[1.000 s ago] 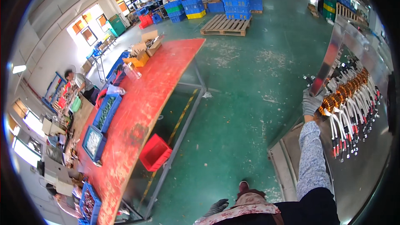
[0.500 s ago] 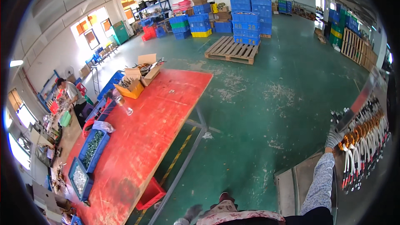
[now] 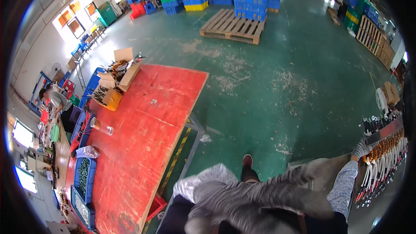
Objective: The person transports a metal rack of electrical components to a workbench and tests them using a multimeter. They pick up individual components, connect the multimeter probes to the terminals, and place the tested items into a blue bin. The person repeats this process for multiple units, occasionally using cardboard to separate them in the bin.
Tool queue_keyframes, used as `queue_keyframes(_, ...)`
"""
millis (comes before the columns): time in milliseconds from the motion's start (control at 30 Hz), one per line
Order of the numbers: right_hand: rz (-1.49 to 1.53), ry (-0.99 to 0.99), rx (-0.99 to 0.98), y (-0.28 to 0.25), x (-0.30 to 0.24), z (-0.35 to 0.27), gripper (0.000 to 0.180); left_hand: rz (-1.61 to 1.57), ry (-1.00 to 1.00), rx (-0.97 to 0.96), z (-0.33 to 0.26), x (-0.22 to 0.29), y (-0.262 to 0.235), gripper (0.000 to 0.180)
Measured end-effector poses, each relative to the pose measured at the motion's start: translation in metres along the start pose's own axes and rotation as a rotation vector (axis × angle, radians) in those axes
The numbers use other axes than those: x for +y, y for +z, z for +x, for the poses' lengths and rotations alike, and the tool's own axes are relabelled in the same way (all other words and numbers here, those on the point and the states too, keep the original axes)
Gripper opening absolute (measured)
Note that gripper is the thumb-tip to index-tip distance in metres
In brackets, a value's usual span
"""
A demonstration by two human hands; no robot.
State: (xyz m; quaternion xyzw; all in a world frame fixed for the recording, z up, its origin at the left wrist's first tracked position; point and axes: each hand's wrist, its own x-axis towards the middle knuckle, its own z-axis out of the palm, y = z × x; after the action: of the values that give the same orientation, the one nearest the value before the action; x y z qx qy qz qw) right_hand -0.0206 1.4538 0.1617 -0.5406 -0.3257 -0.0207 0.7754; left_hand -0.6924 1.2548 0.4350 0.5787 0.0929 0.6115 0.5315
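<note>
While gloved right hand (image 3: 360, 148) touches rack (image 3: 383, 131), cardboard boxes (image 3: 116, 78) top red table (image 3: 143, 143).

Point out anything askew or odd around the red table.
A clear glass jar lies on its side near the red table's left edge. The cardboard boxes at the far end sit open, parts heaped loosely. Nothing looks spilled.

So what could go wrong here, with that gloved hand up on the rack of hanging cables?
1. The right hand is on the rack of hanging cable assemblies at the picture's far edge, so a snag could pull some loose.
2. The left arm is a blur in mid-swing, and might bump something.
3. A clear glass lies on its side near the red table's edge and may roll off.
</note>
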Motion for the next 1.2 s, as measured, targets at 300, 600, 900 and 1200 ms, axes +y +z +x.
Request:
queue_keyframes(300, 0.394, 0.125, 0.141, 0.000, -0.007, 0.037, 0.042, 0.088, -0.101, 0.072, 0.062, -0.002, -0.064, 0.039)
queue_keyframes(600, -0.695, 0.039, 0.263, -0.047, -0.033, 0.030, 0.048, 0.084, -0.328, 0.119, 0.106, -0.084, -0.175, 0.032)
queue_keyframes(900, -0.841, 0.029, 0.499, -0.052, -0.098, -0.018, 0.043, 0.005, -0.350, -0.013, 0.204, -0.146, -0.246, 0.026)
queue_keyframes(1200, -0.992, 0.029, 0.619, -0.032, -0.129, -0.038, 0.039, 0.004, -0.227, -0.139, 0.313, -0.172, -0.282, 0.020)
